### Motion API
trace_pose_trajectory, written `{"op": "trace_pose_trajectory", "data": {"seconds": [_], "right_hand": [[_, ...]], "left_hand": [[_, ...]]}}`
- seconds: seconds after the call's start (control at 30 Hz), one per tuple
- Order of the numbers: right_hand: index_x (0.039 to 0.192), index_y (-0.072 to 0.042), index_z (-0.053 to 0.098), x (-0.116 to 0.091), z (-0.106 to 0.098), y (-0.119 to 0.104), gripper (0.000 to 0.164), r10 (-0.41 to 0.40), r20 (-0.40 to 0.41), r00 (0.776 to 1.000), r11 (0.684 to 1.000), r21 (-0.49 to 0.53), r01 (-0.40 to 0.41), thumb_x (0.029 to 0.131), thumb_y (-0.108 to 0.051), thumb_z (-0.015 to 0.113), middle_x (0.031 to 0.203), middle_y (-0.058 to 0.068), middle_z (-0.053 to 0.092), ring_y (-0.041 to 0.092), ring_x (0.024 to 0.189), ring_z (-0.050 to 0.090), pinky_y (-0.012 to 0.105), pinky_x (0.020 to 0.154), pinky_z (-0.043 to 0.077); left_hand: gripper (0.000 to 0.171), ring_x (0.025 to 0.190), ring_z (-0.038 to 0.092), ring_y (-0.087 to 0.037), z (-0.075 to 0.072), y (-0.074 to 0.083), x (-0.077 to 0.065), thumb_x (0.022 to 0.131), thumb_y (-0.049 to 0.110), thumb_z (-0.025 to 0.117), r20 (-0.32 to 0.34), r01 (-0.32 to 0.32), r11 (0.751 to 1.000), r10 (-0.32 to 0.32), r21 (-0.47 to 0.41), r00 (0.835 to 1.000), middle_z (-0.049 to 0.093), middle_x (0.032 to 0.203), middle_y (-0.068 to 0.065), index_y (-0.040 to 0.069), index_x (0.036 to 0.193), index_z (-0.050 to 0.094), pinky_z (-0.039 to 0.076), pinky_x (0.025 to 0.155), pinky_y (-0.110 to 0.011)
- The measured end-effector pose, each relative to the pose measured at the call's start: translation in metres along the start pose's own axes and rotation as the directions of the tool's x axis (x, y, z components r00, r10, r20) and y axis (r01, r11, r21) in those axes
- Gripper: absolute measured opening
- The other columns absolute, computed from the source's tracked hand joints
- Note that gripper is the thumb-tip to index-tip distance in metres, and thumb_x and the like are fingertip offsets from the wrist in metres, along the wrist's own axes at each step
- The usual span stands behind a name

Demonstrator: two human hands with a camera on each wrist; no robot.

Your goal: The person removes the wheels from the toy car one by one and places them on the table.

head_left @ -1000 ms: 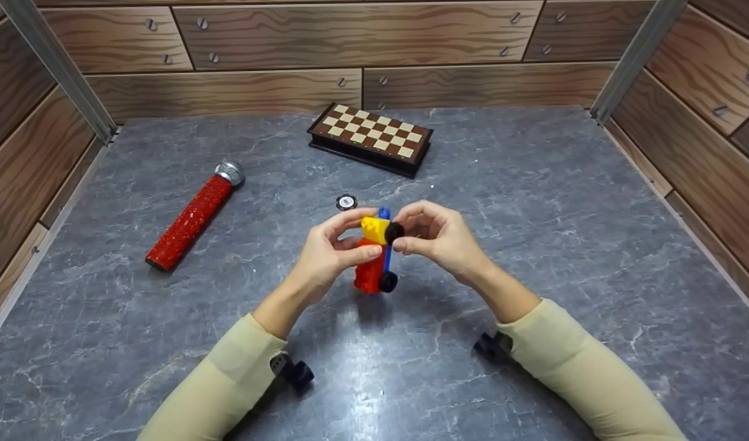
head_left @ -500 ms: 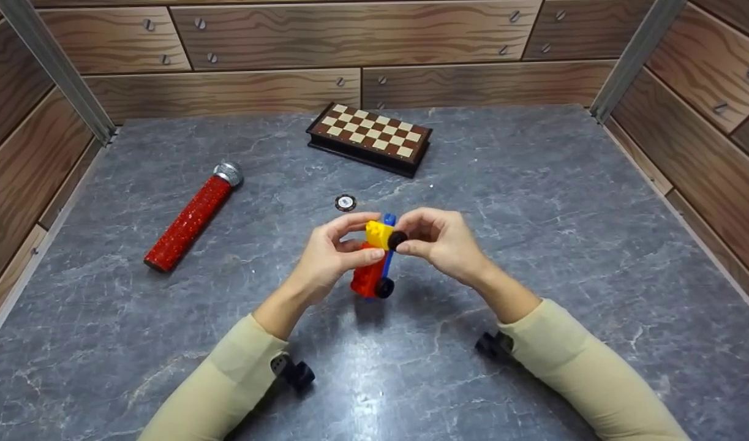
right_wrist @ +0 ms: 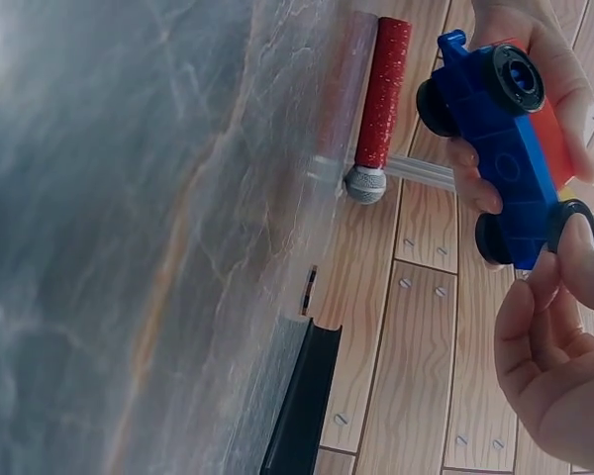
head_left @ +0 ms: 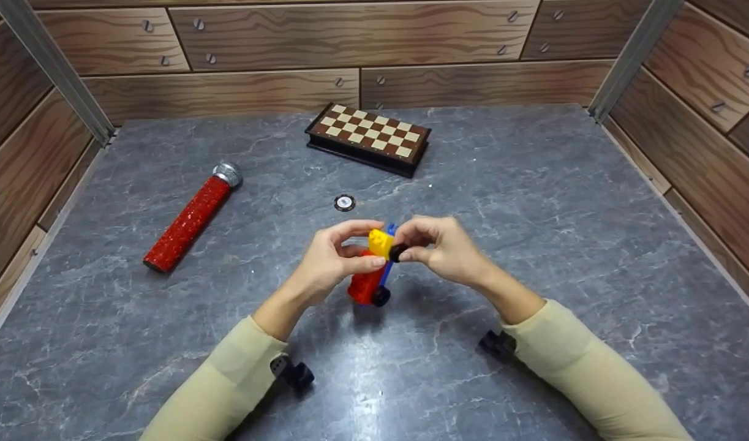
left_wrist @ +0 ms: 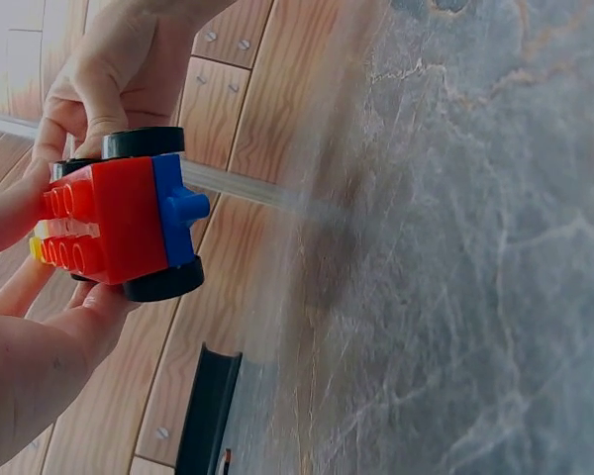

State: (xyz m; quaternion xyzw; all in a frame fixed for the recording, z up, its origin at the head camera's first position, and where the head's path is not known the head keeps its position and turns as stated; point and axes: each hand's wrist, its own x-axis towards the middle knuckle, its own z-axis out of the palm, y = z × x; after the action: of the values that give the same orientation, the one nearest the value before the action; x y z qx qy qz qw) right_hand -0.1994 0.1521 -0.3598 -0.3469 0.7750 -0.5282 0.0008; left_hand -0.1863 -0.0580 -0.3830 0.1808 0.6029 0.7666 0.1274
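Note:
A toy car (head_left: 367,283) built of red and yellow blocks on a blue wheeled base is held up over the table, tilted, between both hands. My left hand (head_left: 334,260) grips its body from the left, thumb and fingers on either side. My right hand (head_left: 451,254) pinches a black wheel (head_left: 398,252) beside the yellow block (head_left: 380,243). The right wrist view shows the car's blue underside (right_wrist: 515,163) and its black wheels. Red studs (left_wrist: 69,203) and the blue hitch end (left_wrist: 183,208) face the left wrist camera.
A glittery red microphone (head_left: 190,220) lies at the left of the table. A folded chessboard box (head_left: 368,138) sits at the back. A round poker chip (head_left: 345,203) lies just beyond the hands. Wood-patterned walls (head_left: 350,37) enclose the table (head_left: 564,214).
Both hands have come slightly nearer the body with the toy car, and it has tilted a little more. The right fingers have closed further over the wheel.

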Motion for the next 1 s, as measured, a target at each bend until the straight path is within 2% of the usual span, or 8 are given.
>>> {"op": "trace_pose_trajectory", "data": {"seconds": [0.2,0.4,0.57,0.73,1.0], "right_hand": [[0.085,0.002,0.066,0.0000,0.0000,-0.0007,0.011,-0.008,0.018,1.000,1.000,-0.026,0.008,0.075,0.006,0.071,0.079,0.008,0.065,0.018,0.069,0.059,0.027,0.064,0.052],[0.092,0.006,0.062,-0.0016,0.0047,0.0018,0.012,0.041,-0.008,0.999,0.997,0.067,-0.040,0.080,0.006,0.067,0.086,0.013,0.064,0.020,0.073,0.060,0.028,0.068,0.053],[0.092,0.004,0.061,-0.0045,0.0058,0.0029,0.018,0.013,-0.016,1.000,0.997,0.073,-0.012,0.077,0.002,0.071,0.084,0.012,0.063,0.020,0.072,0.059,0.028,0.066,0.052],[0.091,0.004,0.061,-0.0053,0.0047,0.0027,0.022,-0.015,-0.016,1.000,0.996,0.091,0.016,0.074,0.000,0.075,0.083,0.012,0.063,0.019,0.069,0.058,0.026,0.063,0.051],[0.088,0.006,0.061,-0.0039,-0.0006,0.0008,0.018,0.019,-0.021,1.000,0.992,0.129,-0.016,0.075,0.003,0.073,0.082,0.015,0.063,0.020,0.069,0.058,0.026,0.063,0.051]], "left_hand": [[0.050,0.084,0.064,-0.030,-0.0001,0.0002,-0.0001,0.075,-0.006,0.073,0.000,0.010,1.000,-0.010,0.008,1.000,0.053,0.119,-0.017,-0.001,0.122,0.056,0.054,0.074,-0.034],[0.051,0.084,0.064,-0.032,-0.0010,0.0019,0.0003,0.075,-0.002,0.074,-0.021,0.010,1.000,-0.010,-0.004,1.000,0.052,0.119,-0.017,-0.004,0.121,0.054,0.054,0.075,-0.037],[0.051,0.082,0.064,-0.031,-0.0011,0.0018,0.0004,0.074,-0.003,0.075,-0.026,0.020,1.000,-0.020,-0.003,0.999,0.052,0.118,-0.018,-0.005,0.121,0.053,0.053,0.075,-0.037],[0.053,0.084,0.063,-0.031,-0.0024,0.0019,0.0000,0.075,-0.003,0.074,0.037,0.026,1.000,-0.026,0.011,0.999,0.051,0.120,-0.018,-0.003,0.123,0.051,0.053,0.076,-0.037],[0.062,0.093,0.060,-0.035,-0.0054,0.0034,0.0000,0.076,-0.003,0.074,0.169,-0.025,0.997,0.012,0.075,0.986,0.045,0.128,-0.017,0.000,0.130,0.046,0.052,0.077,-0.044]]}}
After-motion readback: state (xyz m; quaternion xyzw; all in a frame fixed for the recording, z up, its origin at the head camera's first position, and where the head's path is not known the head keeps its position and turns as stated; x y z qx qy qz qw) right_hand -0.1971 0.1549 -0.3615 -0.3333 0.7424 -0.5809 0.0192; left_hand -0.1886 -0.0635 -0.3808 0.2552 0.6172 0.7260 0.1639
